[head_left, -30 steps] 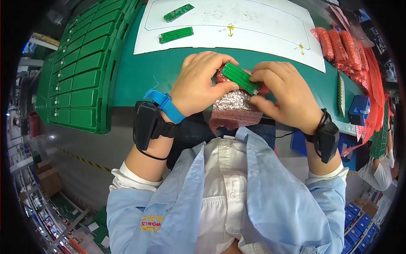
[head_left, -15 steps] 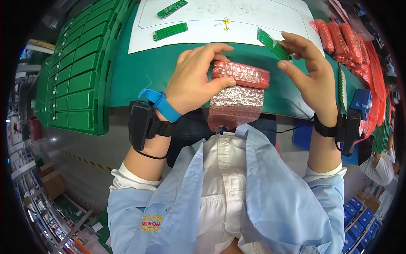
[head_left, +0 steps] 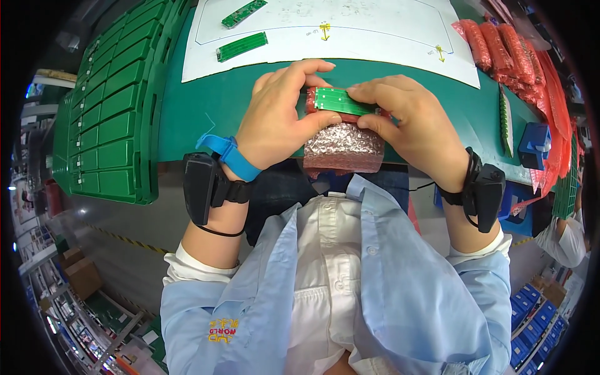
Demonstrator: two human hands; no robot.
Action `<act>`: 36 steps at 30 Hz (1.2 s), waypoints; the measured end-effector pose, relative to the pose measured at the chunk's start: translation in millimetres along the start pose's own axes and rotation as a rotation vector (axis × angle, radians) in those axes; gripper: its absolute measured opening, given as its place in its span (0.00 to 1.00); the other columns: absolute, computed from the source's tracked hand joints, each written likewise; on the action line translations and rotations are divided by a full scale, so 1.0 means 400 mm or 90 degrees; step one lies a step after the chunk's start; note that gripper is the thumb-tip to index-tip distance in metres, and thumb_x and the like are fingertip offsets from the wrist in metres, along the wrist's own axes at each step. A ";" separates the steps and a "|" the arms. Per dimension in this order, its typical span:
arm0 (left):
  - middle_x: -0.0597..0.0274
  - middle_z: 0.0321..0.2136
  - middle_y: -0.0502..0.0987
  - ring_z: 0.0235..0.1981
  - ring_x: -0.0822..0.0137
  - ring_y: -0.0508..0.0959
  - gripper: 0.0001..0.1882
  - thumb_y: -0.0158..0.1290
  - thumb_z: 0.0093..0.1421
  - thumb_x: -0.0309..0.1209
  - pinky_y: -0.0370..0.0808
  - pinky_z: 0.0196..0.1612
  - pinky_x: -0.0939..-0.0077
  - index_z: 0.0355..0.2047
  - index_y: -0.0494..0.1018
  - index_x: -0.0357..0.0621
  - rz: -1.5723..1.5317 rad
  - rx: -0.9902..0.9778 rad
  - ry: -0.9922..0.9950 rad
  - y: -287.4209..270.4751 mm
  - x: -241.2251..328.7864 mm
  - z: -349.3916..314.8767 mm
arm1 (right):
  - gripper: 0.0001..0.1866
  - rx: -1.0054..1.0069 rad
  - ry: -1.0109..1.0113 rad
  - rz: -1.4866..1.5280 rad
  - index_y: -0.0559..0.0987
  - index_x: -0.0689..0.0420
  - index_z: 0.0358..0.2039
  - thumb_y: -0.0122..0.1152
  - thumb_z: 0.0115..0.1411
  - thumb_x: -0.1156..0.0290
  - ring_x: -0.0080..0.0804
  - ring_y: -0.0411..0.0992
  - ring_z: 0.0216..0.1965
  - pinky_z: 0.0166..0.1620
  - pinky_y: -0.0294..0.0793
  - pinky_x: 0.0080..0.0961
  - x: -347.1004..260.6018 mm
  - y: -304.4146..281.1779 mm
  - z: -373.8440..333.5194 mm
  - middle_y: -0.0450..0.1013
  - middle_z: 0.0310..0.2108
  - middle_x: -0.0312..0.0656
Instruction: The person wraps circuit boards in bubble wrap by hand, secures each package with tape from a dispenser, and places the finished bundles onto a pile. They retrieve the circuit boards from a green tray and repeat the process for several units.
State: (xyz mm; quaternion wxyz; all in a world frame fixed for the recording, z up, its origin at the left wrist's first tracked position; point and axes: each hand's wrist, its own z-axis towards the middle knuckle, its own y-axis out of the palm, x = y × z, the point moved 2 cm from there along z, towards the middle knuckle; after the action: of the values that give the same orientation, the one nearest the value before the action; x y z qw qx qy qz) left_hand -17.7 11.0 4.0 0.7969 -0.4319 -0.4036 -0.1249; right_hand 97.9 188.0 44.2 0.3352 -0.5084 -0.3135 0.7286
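A flat green circuit board (head_left: 337, 100) lies on the rolled part of a pink bubble wrap strip (head_left: 344, 147), at the near edge of the green table. My right hand (head_left: 415, 122) pinches the board's right end, thumb at the near side and fingers at the far side. Closed round the left end of the roll is my left hand (head_left: 275, 115), its thumb lying along the near side. The wrap's loose end hangs over the table edge toward me. What the roll contains is hidden.
Two loose circuit boards, one farther (head_left: 245, 14) and one nearer (head_left: 242, 47), lie on a white sheet (head_left: 387, 47). Green compartment trays (head_left: 112, 119) stand at left. Red bubble-wrapped bundles (head_left: 500, 50), a narrow green strip (head_left: 505, 122) and a blue holder (head_left: 535, 145) are at right.
My right hand has moved left and toward me, bringing the circuit board from above the white sheet's edge down onto the wrap roll. The left hand keeps its hold on the roll.
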 end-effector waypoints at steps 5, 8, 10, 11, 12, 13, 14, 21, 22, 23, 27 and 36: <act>0.65 0.40 0.79 0.46 0.62 0.75 0.31 0.66 0.50 0.36 0.62 0.55 0.64 0.54 0.69 0.52 0.006 -0.007 0.005 -0.001 0.006 0.000 | 0.19 -0.009 0.008 0.026 0.80 0.60 0.43 0.69 0.48 0.80 0.43 0.75 0.43 0.45 0.76 0.32 0.011 -0.004 -0.012 0.78 0.42 0.46; 0.66 0.39 0.79 0.46 0.62 0.75 0.31 0.66 0.49 0.35 0.62 0.55 0.64 0.54 0.69 0.52 0.003 -0.011 -0.001 -0.003 0.005 0.000 | 0.17 0.019 0.041 0.043 0.80 0.60 0.40 0.70 0.47 0.81 0.43 0.75 0.43 0.45 0.76 0.32 -0.001 -0.004 -0.007 0.78 0.41 0.47; 0.66 0.39 0.79 0.46 0.62 0.74 0.31 0.66 0.49 0.35 0.62 0.55 0.64 0.54 0.69 0.52 0.003 -0.013 -0.005 -0.003 0.004 0.000 | 0.17 0.019 0.040 0.032 0.80 0.61 0.40 0.70 0.47 0.81 0.43 0.75 0.43 0.45 0.76 0.32 -0.006 -0.009 -0.013 0.78 0.41 0.47; 0.66 0.39 0.79 0.46 0.62 0.75 0.31 0.66 0.49 0.35 0.62 0.55 0.64 0.54 0.69 0.52 0.010 -0.006 0.003 -0.002 0.005 0.001 | 0.16 0.020 0.039 0.020 0.80 0.61 0.40 0.70 0.47 0.81 0.43 0.75 0.43 0.46 0.76 0.32 -0.007 -0.013 -0.016 0.78 0.41 0.47; 0.66 0.38 0.79 0.46 0.62 0.75 0.30 0.66 0.49 0.35 0.61 0.56 0.64 0.54 0.69 0.52 0.018 0.001 0.011 0.000 0.007 0.002 | 0.16 0.021 0.039 0.008 0.81 0.61 0.39 0.69 0.47 0.81 0.43 0.75 0.43 0.46 0.76 0.32 -0.008 -0.014 -0.017 0.78 0.41 0.47; 0.66 0.38 0.79 0.46 0.62 0.75 0.30 0.66 0.49 0.35 0.61 0.56 0.64 0.53 0.70 0.52 0.025 0.007 0.019 0.000 0.008 0.002 | 0.16 0.021 0.039 0.009 0.81 0.61 0.39 0.69 0.47 0.81 0.43 0.75 0.43 0.46 0.76 0.32 -0.008 -0.012 -0.015 0.78 0.41 0.47; 0.66 0.38 0.79 0.46 0.62 0.75 0.30 0.66 0.49 0.35 0.61 0.56 0.64 0.53 0.70 0.52 0.026 0.007 0.018 -0.002 0.007 0.001 | 0.16 0.020 0.043 0.014 0.81 0.61 0.39 0.69 0.47 0.81 0.43 0.76 0.43 0.46 0.76 0.32 -0.009 -0.010 -0.013 0.78 0.41 0.47; 0.65 0.39 0.79 0.47 0.62 0.74 0.30 0.66 0.49 0.36 0.60 0.56 0.63 0.54 0.70 0.53 0.016 -0.005 0.006 0.000 0.004 0.000 | 0.15 0.024 0.102 0.052 0.81 0.62 0.39 0.69 0.48 0.80 0.44 0.75 0.43 0.46 0.76 0.32 -0.003 -0.001 -0.015 0.77 0.41 0.47; 0.65 0.39 0.79 0.47 0.62 0.74 0.30 0.66 0.49 0.36 0.60 0.56 0.63 0.54 0.70 0.53 0.017 -0.005 0.005 -0.001 0.004 -0.001 | 0.15 0.030 0.093 0.033 0.81 0.62 0.39 0.69 0.48 0.80 0.44 0.75 0.43 0.46 0.76 0.32 -0.008 -0.001 -0.017 0.77 0.41 0.47; 0.65 0.39 0.79 0.47 0.62 0.74 0.30 0.66 0.49 0.36 0.60 0.56 0.63 0.53 0.70 0.53 0.017 -0.005 0.007 -0.002 0.005 -0.001 | 0.14 0.036 0.084 0.013 0.81 0.62 0.39 0.68 0.49 0.80 0.44 0.75 0.43 0.45 0.76 0.32 -0.014 0.000 -0.019 0.77 0.41 0.47; 0.65 0.39 0.79 0.47 0.62 0.74 0.29 0.65 0.51 0.38 0.59 0.56 0.63 0.53 0.70 0.53 0.032 -0.003 0.029 -0.004 0.014 -0.002 | 0.13 0.016 0.063 -0.008 0.81 0.62 0.38 0.68 0.50 0.80 0.45 0.75 0.42 0.45 0.75 0.32 -0.023 -0.007 -0.010 0.77 0.41 0.48; 0.65 0.38 0.78 0.47 0.62 0.74 0.19 0.55 0.59 0.35 0.59 0.56 0.63 0.52 0.72 0.51 0.056 -0.025 0.047 -0.007 0.022 0.001 | 0.15 -0.020 0.179 0.132 0.79 0.62 0.43 0.67 0.54 0.76 0.42 0.74 0.41 0.45 0.74 0.29 0.014 0.019 -0.016 0.76 0.38 0.46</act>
State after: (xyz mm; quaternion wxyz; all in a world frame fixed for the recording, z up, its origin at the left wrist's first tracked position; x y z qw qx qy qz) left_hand -13.9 11.1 12.4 0.8074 -0.4597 -0.3521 -0.1132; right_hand 101.2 189.1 33.4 0.2906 -0.6404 -0.2205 0.6759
